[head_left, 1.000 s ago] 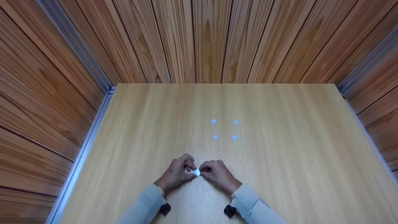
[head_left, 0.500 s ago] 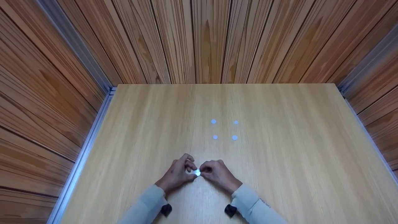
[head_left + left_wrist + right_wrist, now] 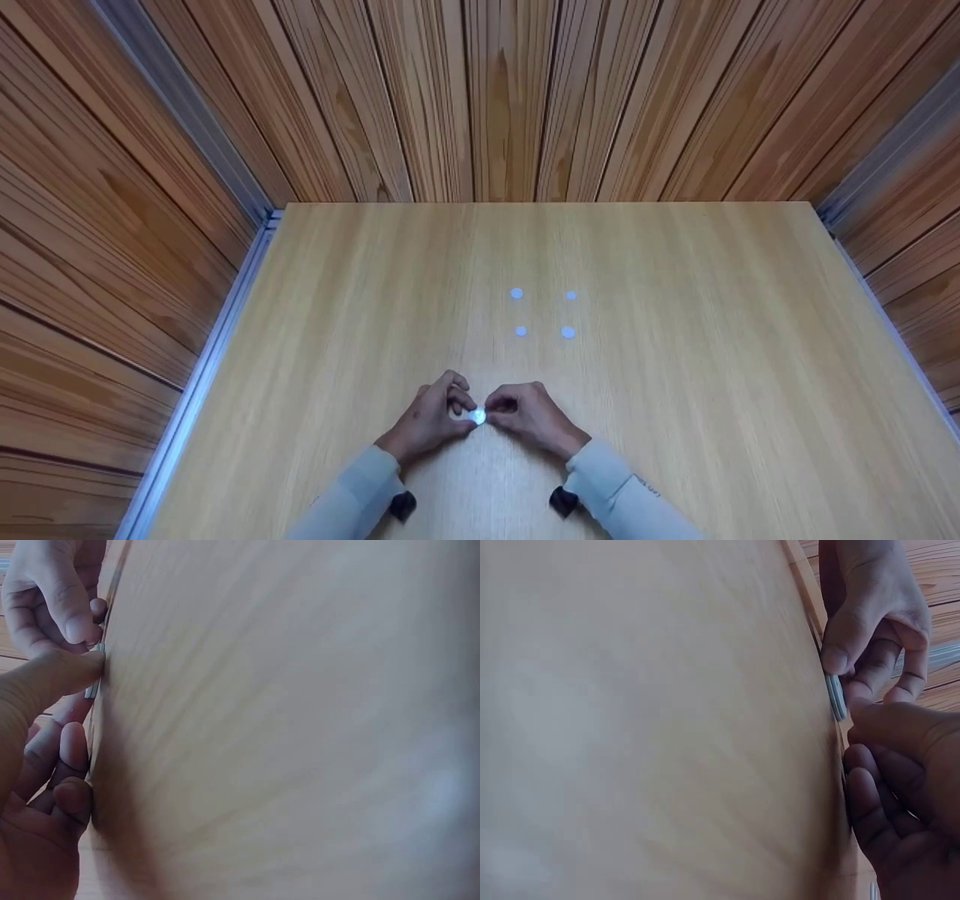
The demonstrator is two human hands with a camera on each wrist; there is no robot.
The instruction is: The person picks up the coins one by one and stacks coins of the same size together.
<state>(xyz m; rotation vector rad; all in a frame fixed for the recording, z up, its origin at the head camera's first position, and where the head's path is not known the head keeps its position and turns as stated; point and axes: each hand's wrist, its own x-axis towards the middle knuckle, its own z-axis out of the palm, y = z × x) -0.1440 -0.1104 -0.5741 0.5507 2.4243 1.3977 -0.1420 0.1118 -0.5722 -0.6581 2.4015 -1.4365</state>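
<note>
Low over the front of the table, my left hand [image 3: 431, 416] pinches a small stack of silvery coins [image 3: 478, 415] between thumb and finger. The right wrist view shows the coins [image 3: 836, 696] edge-on as thin grey layers, close to the tabletop. In the left wrist view, the left thumb partly covers the coins [image 3: 91, 682]. Just to the right of the stack is my right hand [image 3: 529, 414], its thumb and forefinger tips together beside the coins' edge. Nothing shows between those right fingertips.
Beyond the hands, several flat, pale round discs [image 3: 568, 332] lie in a square on the wooden table [image 3: 360, 300]. Wood-panelled walls [image 3: 502, 97] rise behind and at the sides. A metal rail [image 3: 195, 382] runs along the left edge.
My right hand and forearm have shifted slightly to the right, leaving the fingertips a little farther from the left hand. The left hand keeps its pinch on the coins.
</note>
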